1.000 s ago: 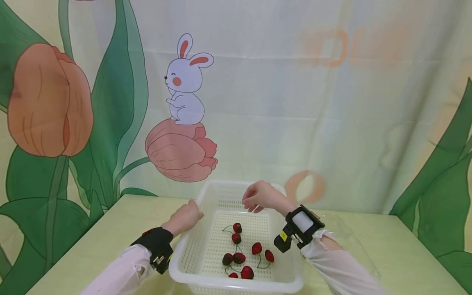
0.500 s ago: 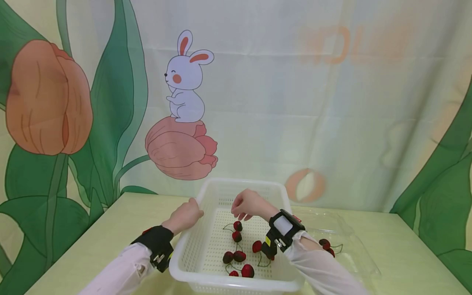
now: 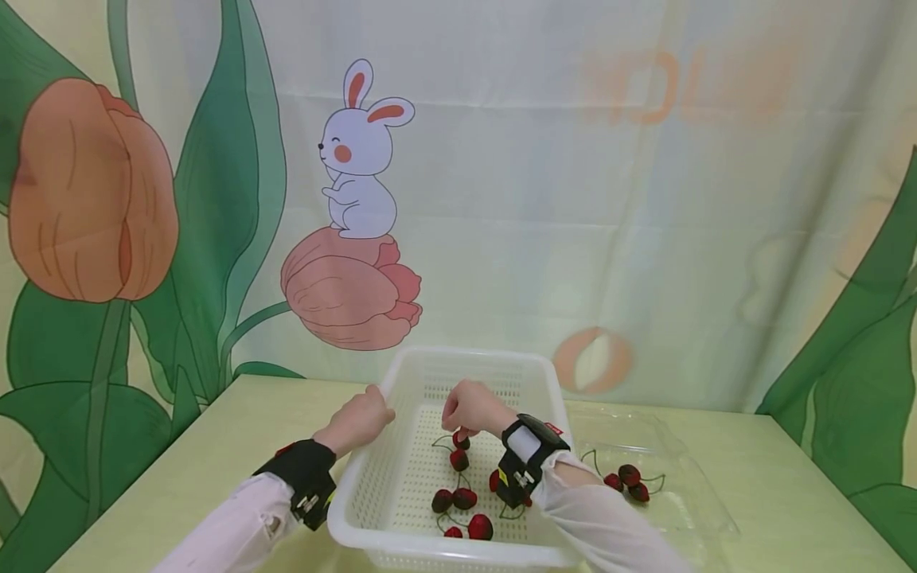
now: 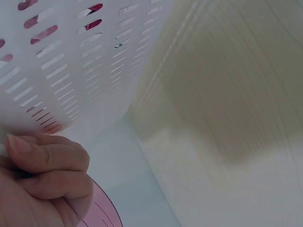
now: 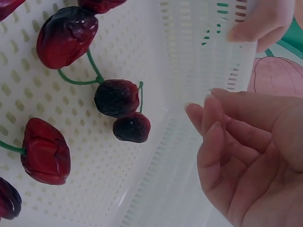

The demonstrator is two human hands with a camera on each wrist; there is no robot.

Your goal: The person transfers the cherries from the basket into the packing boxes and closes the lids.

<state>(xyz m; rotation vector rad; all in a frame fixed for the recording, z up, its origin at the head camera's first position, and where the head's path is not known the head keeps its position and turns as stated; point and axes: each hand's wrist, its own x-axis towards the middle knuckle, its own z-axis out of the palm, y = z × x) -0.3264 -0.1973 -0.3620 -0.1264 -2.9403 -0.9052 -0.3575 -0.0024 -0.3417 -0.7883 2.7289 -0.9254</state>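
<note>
A white perforated plastic basket (image 3: 466, 543) stands in front of me with several dark red cherries (image 3: 459, 459) on green stems inside. My left hand (image 3: 358, 419) grips its left rim, fingers curled in the left wrist view. Over the basket's floor, my right hand (image 3: 473, 407) hangs just above the farthest pair of cherries. In the right wrist view its bent fingers and thumb (image 5: 255, 146) come near each other with nothing between them, apart from the cherry pair (image 5: 131, 126). My right wrist strap partly covers another pair in the head view.
To the right of the basket lies a clear plastic container (image 3: 705, 509) with several cherries (image 3: 629, 475) in it, partly behind my right sleeve. A printed curtain (image 3: 501, 239) with a rabbit and tulips hangs behind the pale yellow table (image 3: 802, 485).
My right hand has moved left and down toward the far cherry pair. Its arm has shifted left, uncovering cherries in the clear container. The left hand stays on the rim.
</note>
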